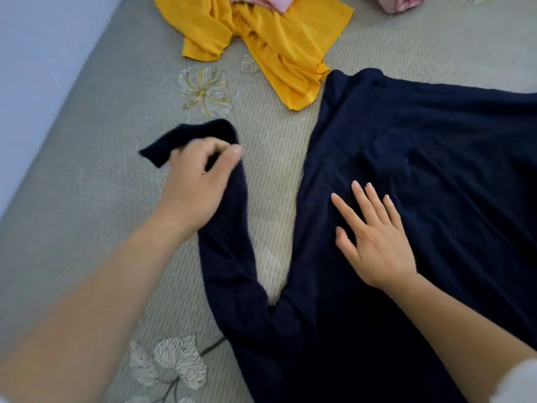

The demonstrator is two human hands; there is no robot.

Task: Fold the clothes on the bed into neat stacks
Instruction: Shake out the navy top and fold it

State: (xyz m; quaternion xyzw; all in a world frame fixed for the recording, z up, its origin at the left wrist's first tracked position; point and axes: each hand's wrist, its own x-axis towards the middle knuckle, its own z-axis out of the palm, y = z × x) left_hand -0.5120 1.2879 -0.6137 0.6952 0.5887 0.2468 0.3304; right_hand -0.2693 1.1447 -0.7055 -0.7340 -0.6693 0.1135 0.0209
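Head view. The navy garment (421, 199) lay spread on the bed (87, 199), filling the right half of the view; its right and near edges were cut off by the frame, so the full outline and the kind of garment could not be made out. Its body ran from the near edge toward the far right. One sleeve (229, 242) branched off at the near centre and ran far-left, long axis pointing at the far-left corner of the bed, with its cuff end folded over and sticking out to the left past the left hand.

The left hand (197, 181) gripped that sleeve near its end, fingers (232, 151) curled round the cloth; the part of the sleeve under the palm was hidden. The right hand (374, 237) lay flat on the garment body just right of the sleeve gap, fingers straight and spread, pressing the cloth down. A white sleeve edge at the near right corner was blurred.

A yellow garment (261, 33) lay crumpled at the far centre, its near corner just beside the navy garment's far-left edge; touching or not could not be told. Pink cloth (261, 0) at the far edge was cut off, partly on the yellow piece. Another pink item (398, 2) at far right was also cut off.
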